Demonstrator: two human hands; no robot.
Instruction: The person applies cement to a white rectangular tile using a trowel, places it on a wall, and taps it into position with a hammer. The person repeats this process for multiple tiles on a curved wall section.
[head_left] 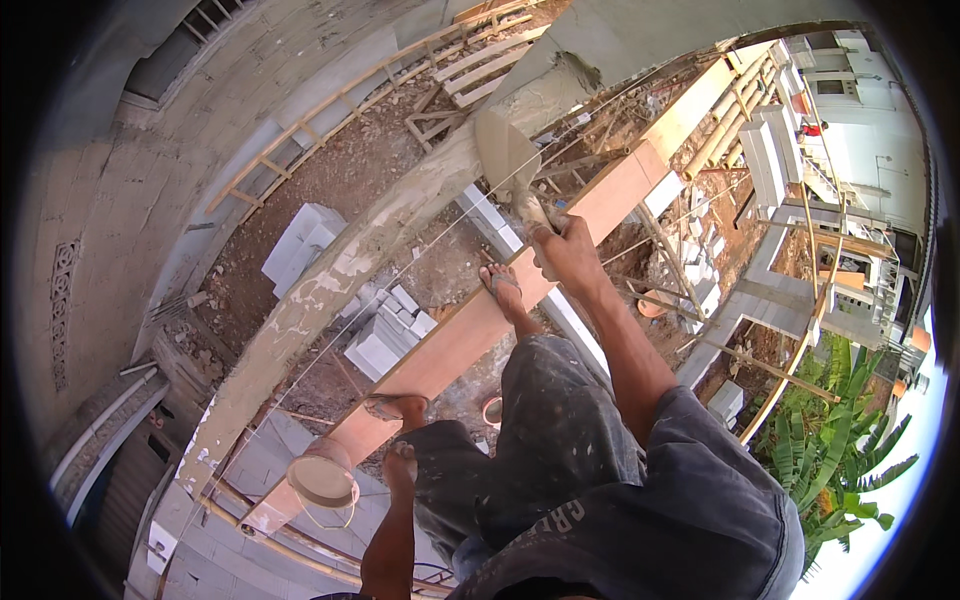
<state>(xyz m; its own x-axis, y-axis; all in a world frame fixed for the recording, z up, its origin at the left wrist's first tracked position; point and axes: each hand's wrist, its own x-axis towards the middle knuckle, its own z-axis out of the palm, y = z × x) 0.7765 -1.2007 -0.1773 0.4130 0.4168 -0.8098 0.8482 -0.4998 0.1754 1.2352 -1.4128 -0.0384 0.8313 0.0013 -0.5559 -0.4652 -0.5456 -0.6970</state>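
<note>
My right hand (568,258) is closed around the handle of a trowel (508,152). The trowel's broad blade is smeared with grey mortar and lies against the top of a narrow wall (395,222), whose surface is patchily plastered. Down by my left knee is my left hand (401,466), its fingers mostly hidden, so its grip does not show. A bucket (323,482) with a wire handle and greyish mortar inside stands to the left on the plank (455,340). Both my sandalled feet are on that plank.
A taut string (410,262) runs along the wall. Far below lie white blocks (385,340) and rubble. A bamboo ladder-like frame (330,115) leans beyond the wall, and bamboo poles (735,115) lie at the upper right. Banana plants (835,440) grow at the right.
</note>
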